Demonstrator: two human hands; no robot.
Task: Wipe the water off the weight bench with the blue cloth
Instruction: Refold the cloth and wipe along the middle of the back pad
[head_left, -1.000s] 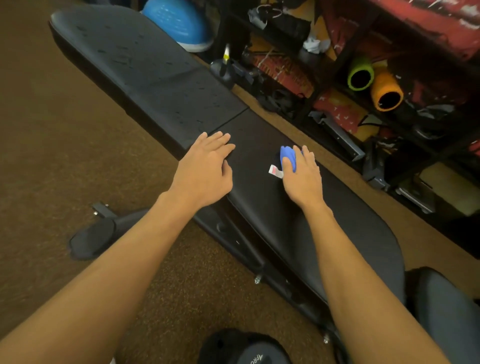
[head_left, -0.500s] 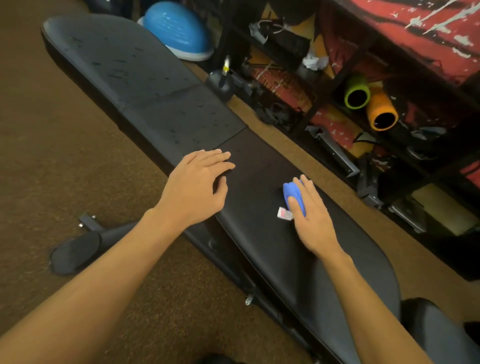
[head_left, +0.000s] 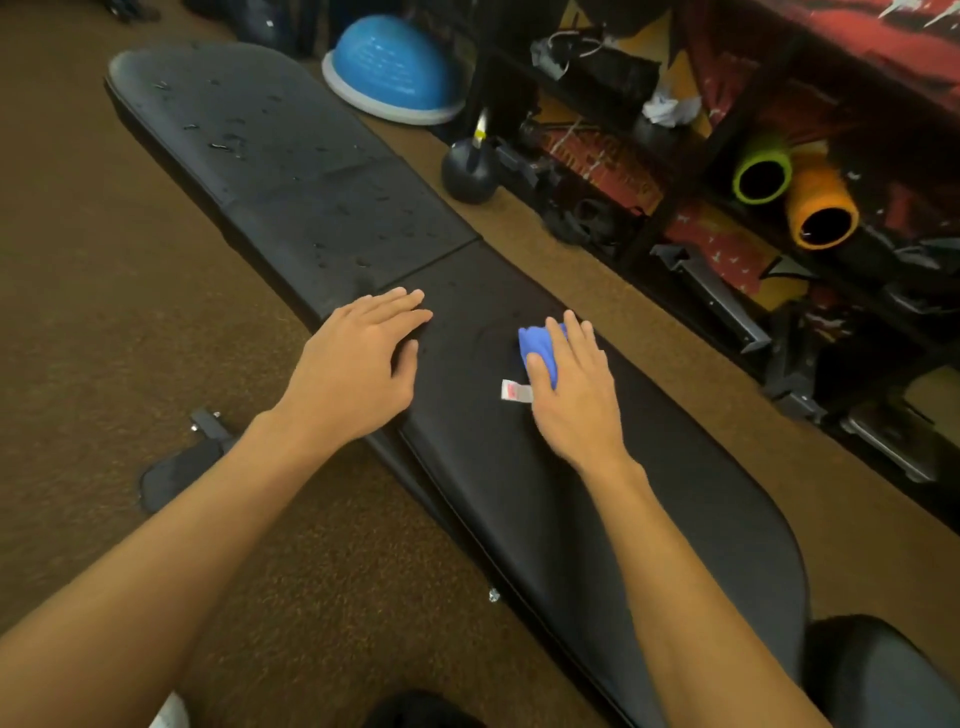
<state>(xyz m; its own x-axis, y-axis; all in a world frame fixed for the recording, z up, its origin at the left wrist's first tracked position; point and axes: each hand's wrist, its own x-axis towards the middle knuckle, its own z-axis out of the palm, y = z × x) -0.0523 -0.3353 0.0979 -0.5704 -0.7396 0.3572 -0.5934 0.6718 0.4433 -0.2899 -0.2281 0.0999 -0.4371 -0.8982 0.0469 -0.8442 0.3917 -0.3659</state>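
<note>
Fingers (head_left: 579, 332) of right hand (head_left: 571, 395) flat and together, pressing bunched blue cloth (head_left: 540, 348) onto weight bench (head_left: 571, 519), white tag (head_left: 516, 391) poking out on thumb side. Left hand (head_left: 358, 364) spread open, palm down, holding nothing, braced at bench's near edge just short of pad seam (head_left: 431, 265). One cloth, two hands, one bench in two pads. Nearest stretch of bench, from seat end up to cloth: dull, apparently dry. Beyond cloth along bench's long axis, running away and leftward: a few beads just ahead of fingertips, then past seam many water droplets (head_left: 228, 143) scattered over far pad, too many to count. Wet area therefore straight ahead of right fingers, up the bench; right hand already on cloth, left hand closer to seam. Likely next stroke: forward across seam. Beside bench's far end, one blue dome trainer (head_left: 389, 67); nearer, one kettlebell (head_left: 467, 169) on carpet.
</note>
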